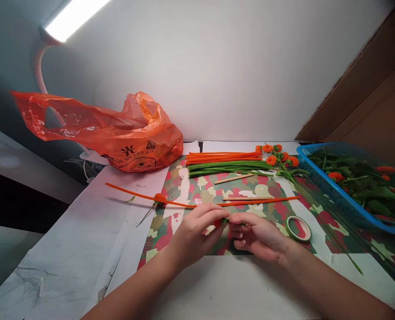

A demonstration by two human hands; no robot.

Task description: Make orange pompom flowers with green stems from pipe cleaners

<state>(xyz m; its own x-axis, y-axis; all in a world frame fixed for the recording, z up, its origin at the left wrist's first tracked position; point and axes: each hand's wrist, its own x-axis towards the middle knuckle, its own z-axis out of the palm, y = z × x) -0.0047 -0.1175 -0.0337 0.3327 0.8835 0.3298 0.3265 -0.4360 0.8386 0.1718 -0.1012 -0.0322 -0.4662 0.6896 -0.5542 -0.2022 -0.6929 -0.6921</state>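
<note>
Fuzzy chenille against thin, shiny plastic and pale bare wood.
The long, thin orange stem [127,189], the bundle of straight orange stems [224,158] and the bundle of straight green stems [227,169] all look soft, fibrous and matt, as do the curled orange flower heads [293,161]. The crumpled orange carrier bag [144,146] is thin, glossy, translucent plastic; the blue perforated basket [389,229] is smooth, hard plastic. Two slim, light-brown sticks [233,178] look like plain matt wood, the brown panel [370,84] like dull cardboard, and the white wall [237,66] is smooth and matt.
</note>
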